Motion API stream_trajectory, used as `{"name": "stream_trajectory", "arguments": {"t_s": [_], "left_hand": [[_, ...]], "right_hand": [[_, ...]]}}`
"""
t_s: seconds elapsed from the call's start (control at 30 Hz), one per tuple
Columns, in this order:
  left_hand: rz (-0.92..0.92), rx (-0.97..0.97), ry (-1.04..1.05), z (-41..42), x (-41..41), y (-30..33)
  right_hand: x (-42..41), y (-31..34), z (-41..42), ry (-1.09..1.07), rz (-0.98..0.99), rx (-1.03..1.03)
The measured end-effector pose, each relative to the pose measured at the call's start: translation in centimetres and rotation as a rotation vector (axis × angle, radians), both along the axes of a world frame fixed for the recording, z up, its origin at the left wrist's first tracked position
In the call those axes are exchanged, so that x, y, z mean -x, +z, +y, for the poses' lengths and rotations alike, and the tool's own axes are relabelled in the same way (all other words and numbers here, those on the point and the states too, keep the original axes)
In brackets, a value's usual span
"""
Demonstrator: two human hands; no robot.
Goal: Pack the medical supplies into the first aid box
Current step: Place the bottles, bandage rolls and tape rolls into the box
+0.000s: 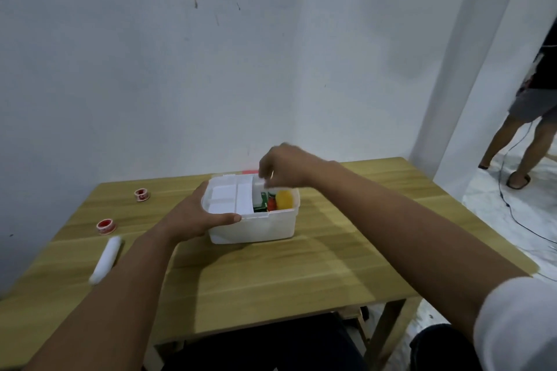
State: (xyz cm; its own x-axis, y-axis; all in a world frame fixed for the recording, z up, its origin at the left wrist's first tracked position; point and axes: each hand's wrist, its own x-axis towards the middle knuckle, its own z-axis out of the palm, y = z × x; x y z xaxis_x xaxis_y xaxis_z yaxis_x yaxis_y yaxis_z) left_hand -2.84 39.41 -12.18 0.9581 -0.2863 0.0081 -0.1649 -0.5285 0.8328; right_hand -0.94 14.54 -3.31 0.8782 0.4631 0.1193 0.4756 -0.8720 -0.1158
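White first aid box (253, 227) gripped by left hand (193, 214); right hand (283, 169) pinches something white, blurred.

Place: you are in a plain, sparsely furnished room, more a makeshift work spot than a fitted lab or clinic.
Wall: the white painted wall (211, 69) in front of you is scuffed and stained.
Furniture: you work at a simple wooden table (271, 274).
Floor: pale, with a black cable (509, 205) trailing across it.
Company: a bystander (524, 129) in shorts and sandals stands at your right.
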Motion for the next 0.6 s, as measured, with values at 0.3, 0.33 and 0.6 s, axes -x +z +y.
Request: {"name": "stream_trajectory", "arguments": {"t_s": [0.3,0.33,0.6], "left_hand": [[0.041,-0.002,0.009,-0.6,0.7,0.9],[0.035,0.005,0.008,-0.7,0.9,1.1],[0.025,-0.008,0.037,-1.0,0.8,1.0]], "right_hand": [[2.2,-2.7,-12.1,-0.700,0.281,0.143],[2.6,-3.4,-12.6,-0.721,0.328,0.199],[3.4,-6.6,-15.1,-0.849,0.190,0.183]]}}
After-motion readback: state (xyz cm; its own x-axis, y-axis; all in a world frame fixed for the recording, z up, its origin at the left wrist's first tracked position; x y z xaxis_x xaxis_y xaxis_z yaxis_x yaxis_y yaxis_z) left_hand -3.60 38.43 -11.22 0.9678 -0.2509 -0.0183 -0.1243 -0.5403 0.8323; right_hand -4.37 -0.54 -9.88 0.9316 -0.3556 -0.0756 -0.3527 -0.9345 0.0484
